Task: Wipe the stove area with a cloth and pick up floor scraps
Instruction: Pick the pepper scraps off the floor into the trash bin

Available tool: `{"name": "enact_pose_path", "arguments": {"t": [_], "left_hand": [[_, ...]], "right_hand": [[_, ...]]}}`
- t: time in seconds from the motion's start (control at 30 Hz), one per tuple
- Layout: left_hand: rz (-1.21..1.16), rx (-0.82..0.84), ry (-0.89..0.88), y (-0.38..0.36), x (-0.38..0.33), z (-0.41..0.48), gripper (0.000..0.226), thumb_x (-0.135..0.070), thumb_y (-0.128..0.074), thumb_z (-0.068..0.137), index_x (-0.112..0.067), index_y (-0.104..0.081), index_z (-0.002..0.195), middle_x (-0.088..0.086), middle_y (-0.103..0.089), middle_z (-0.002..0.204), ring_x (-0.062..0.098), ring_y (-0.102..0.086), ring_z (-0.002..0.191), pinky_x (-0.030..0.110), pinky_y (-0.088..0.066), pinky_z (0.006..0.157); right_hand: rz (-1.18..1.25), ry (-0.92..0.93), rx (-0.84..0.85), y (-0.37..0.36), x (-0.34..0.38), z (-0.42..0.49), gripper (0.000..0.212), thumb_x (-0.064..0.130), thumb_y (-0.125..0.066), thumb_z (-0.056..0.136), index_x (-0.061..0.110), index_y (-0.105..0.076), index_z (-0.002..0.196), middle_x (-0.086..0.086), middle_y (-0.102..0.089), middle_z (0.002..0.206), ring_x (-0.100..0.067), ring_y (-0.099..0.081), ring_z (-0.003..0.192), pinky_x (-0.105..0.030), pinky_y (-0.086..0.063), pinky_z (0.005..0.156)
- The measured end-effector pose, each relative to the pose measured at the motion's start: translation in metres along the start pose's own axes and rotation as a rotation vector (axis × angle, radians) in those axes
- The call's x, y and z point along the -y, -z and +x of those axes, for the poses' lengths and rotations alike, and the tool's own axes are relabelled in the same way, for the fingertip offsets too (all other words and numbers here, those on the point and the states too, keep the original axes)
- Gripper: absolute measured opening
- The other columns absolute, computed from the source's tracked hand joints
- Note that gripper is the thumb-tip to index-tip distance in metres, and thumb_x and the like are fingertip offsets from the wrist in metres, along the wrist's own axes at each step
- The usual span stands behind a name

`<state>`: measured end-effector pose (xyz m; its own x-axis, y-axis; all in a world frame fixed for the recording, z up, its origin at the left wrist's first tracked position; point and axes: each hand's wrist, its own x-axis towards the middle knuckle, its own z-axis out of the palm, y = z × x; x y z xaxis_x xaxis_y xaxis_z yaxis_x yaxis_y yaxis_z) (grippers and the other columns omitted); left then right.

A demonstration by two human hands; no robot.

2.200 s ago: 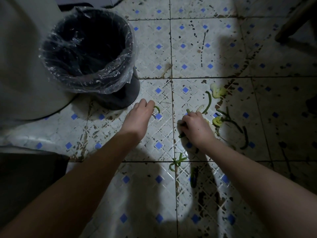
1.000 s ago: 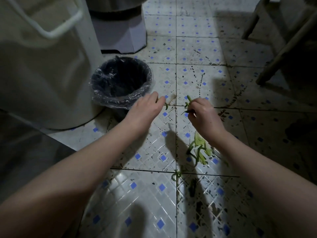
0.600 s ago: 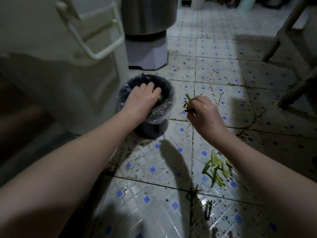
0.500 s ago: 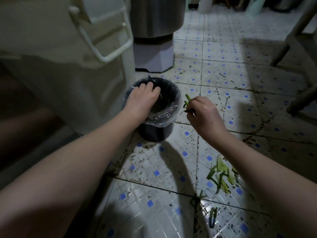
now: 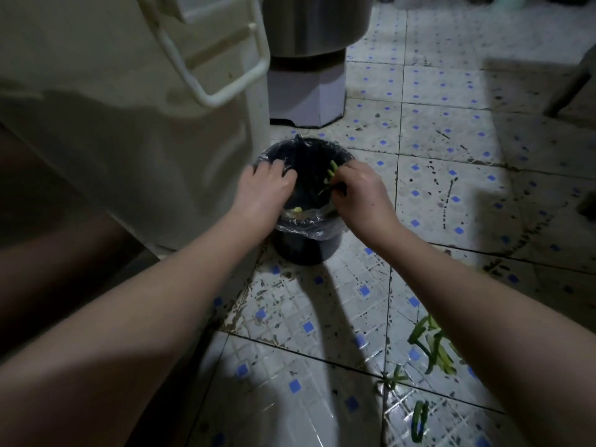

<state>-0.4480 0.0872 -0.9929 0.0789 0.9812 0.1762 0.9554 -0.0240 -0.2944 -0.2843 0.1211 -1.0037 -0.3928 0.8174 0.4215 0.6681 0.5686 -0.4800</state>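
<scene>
- Two hands meet over the mouth of a small dark bin (image 5: pixel 306 250) standing on the tiled floor (image 5: pixel 451 140).
- The right hand (image 5: pixel 358 191) sits over the bin's right rim. Its fingertips are pinched round a few green strips (image 5: pixel 332 171) that stick up above the opening.
- The left hand (image 5: pixel 264 185) lies palm down over the left rim, fingers loosely spread and touching the clear liner (image 5: pixel 309 225). Nothing shows in it, though its underside is hidden.
- A yellow bit (image 5: pixel 296 209) lies on the liner at the near rim, between the two wrists.
- More floor scraps (image 5: pixel 432 346) lie on the tiles by the right forearm, partly covered by it. A small sprig (image 5: pixel 392 379) and a curled green piece (image 5: pixel 419 421) lie nearer the bottom edge.
- It is tight on the left: a big cream tub (image 5: pixel 129 124) with a looped handle (image 5: pixel 213 59) stands just beside the bin, its top cut off by the frame.
- Behind the bin, a metal drum (image 5: pixel 309 24) on a pale base (image 5: pixel 306 91) closes that side, with a strip of tile between them.
- Open tile runs away to the right, stained and speckled dark.
- A dark leg (image 5: pixel 567 88) of some furniture comes in at the right edge, and what it belongs to is cut off.
- The bin's inside is black, so what lies in it cannot be made out. The lower left corner is deep shadow.
</scene>
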Motion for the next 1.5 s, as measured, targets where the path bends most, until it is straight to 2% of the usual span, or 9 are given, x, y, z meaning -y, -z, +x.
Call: {"name": "enact_pose_path", "arguments": {"t": [0.13,0.37,0.6,0.77,0.93,1.03,1.2,1.4,1.5], "left_hand": [[-0.015,0.027,0.087,0.0,0.004,-0.016,0.051,-0.002,-0.061,0.08,-0.013,-0.044,0.127,0.011,-0.047,0.13,0.031,-0.047,0.115,0.039,-0.039,0.087],[0.021,0.013,0.087,0.011,0.014,-0.024,0.059,-0.017,-0.074,0.076,-0.016,-0.043,0.126,0.009,-0.049,0.124,0.029,-0.049,0.111,0.037,-0.041,0.083],[-0.013,0.012,0.064,0.014,-0.001,-0.029,0.05,-0.004,-0.062,0.081,-0.014,-0.044,0.127,0.01,-0.047,0.13,0.031,-0.048,0.112,0.038,-0.039,0.083],[-0.03,0.022,0.006,0.018,-0.024,-0.032,0.045,-0.004,-0.054,0.085,-0.014,-0.044,0.127,0.01,-0.046,0.13,0.031,-0.047,0.115,0.039,-0.038,0.087],[-0.03,-0.019,-0.059,0.021,-0.054,-0.032,0.043,-0.007,-0.056,0.086,-0.017,-0.044,0.127,0.007,-0.046,0.13,0.03,-0.048,0.111,0.038,-0.038,0.082],[-0.037,-0.02,-0.101,0.022,-0.077,-0.028,0.042,-0.01,-0.056,0.088,-0.018,-0.044,0.127,0.006,-0.046,0.13,0.03,-0.048,0.11,0.037,-0.037,0.08],[-0.069,-0.036,-0.163,0.023,-0.109,-0.024,0.036,-0.009,-0.055,0.088,-0.016,-0.047,0.122,0.008,-0.049,0.127,0.029,-0.048,0.107,0.037,-0.037,0.079],[-0.149,0.019,-0.256,0.013,-0.142,-0.029,0.046,-0.004,-0.06,0.084,-0.018,-0.046,0.126,0.006,-0.049,0.127,0.028,-0.049,0.111,0.038,-0.039,0.086],[-0.166,0.06,-0.298,0.005,-0.155,-0.037,0.059,-0.002,-0.067,0.075,-0.017,-0.044,0.128,0.008,-0.048,0.128,0.029,-0.049,0.111,0.038,-0.039,0.084]], "right_hand": [[0.028,-0.037,0.003,-0.019,0.004,0.008,0.013,-0.005,-0.051,0.082,-0.005,-0.064,0.086,-0.019,-0.059,0.096,-0.032,-0.053,0.093,-0.037,-0.042,0.078],[0.018,-0.104,0.083,-0.029,0.003,0.008,0.02,0.015,-0.059,0.09,0.001,-0.07,0.098,-0.014,-0.064,0.109,-0.028,-0.058,0.103,-0.038,-0.047,0.088],[-0.134,-0.062,0.065,-0.007,-0.006,-0.014,0.022,0.016,-0.057,0.09,0.005,-0.07,0.104,-0.013,-0.064,0.118,-0.032,-0.055,0.109,-0.042,-0.048,0.089],[-0.236,-0.067,0.095,0.02,-0.03,-0.039,0.024,0.015,-0.055,0.089,0.011,-0.067,0.109,-0.008,-0.065,0.114,-0.031,-0.054,0.107,-0.04,-0.043,0.089],[-0.304,-0.147,0.133,0.042,-0.054,-0.07,0.025,0.016,-0.057,0.09,0.007,-0.065,0.112,-0.015,-0.063,0.117,-0.036,-0.054,0.11,-0.044,-0.042,0.093],[-0.311,-0.188,0.148,0.055,-0.07,-0.091,0.031,0.016,-0.058,0.089,0.009,-0.062,0.119,-0.014,-0.062,0.122,-0.036,-0.054,0.113,-0.043,-0.04,0.096],[-0.329,-0.284,0.151,0.071,-0.092,-0.124,0.03,0.014,-0.058,0.089,0.012,-0.062,0.119,-0.012,-0.063,0.121,-0.033,-0.054,0.112,-0.041,-0.04,0.095],[-0.335,-0.399,0.176,0.086,-0.113,-0.167,0.035,0.017,-0.056,0.091,0.015,-0.058,0.126,-0.007,-0.057,0.132,-0.027,-0.049,0.121,-0.04,-0.036,0.103],[-0.32,-0.454,0.193,0.091,-0.118,-0.189,0.036,0.016,-0.055,0.092,0.017,-0.056,0.128,-0.006,-0.054,0.136,-0.026,-0.046,0.125,-0.04,-0.035,0.104]]}}
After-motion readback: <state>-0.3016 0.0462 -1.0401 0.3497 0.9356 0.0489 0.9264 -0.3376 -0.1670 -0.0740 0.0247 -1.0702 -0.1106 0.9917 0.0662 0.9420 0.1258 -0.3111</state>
